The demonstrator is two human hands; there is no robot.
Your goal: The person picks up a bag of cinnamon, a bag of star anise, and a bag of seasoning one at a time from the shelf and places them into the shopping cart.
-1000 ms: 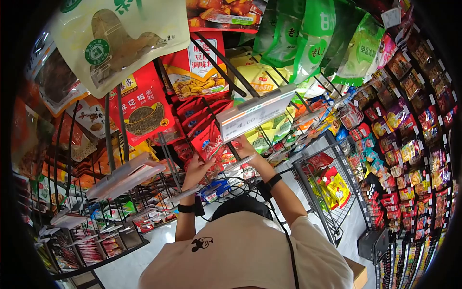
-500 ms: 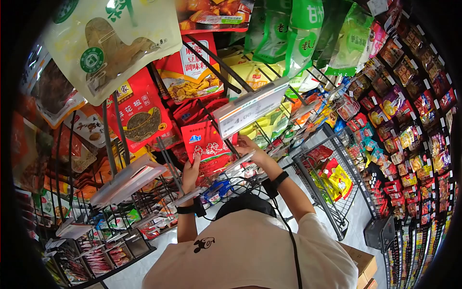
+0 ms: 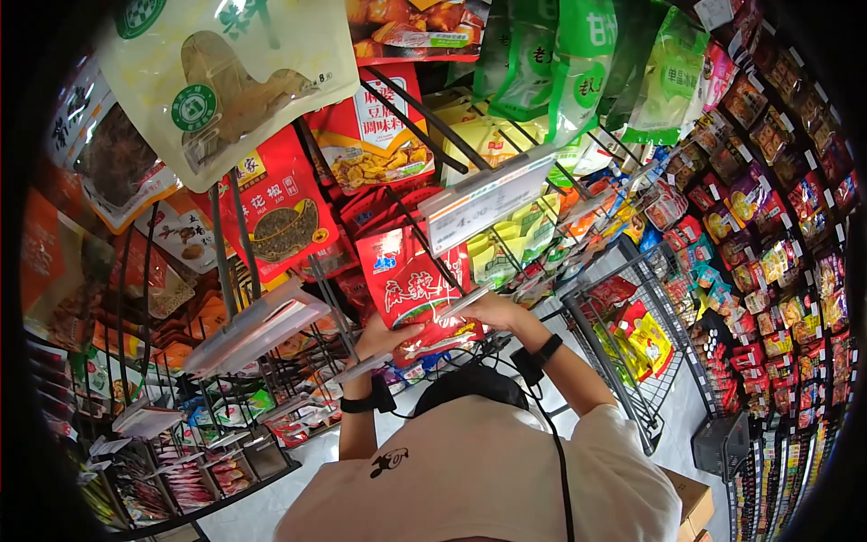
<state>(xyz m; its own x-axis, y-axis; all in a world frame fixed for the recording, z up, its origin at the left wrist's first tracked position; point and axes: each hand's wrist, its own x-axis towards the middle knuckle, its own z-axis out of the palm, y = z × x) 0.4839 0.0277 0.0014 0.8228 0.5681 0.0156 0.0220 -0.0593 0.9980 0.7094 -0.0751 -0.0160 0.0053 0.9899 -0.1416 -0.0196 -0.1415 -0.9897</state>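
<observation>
A red seasoning packet with white characters (image 3: 417, 282) is held low in front of the rack, tilted. My left hand (image 3: 386, 338) grips its lower left edge, thumb across the front. At the packet's lower right side, my right hand (image 3: 488, 312) is closed on the edge, its fingers partly hidden by a price-tag strip. Metal hooks and a white price tag (image 3: 488, 200) hang just above the packet. More red packets (image 3: 388, 208) hang behind it on the hooks.
A shopping cart (image 3: 632, 361) with yellow and red bags stands to the right. Hanging bags and metal hooks crowd the upper left. Shelves of snacks (image 3: 768, 262) line the far right. A cardboard box (image 3: 691, 501) sits on the floor behind.
Both hands have moved down towards my body, and the red packet has come lower with them. The camera view has shifted slightly.
</observation>
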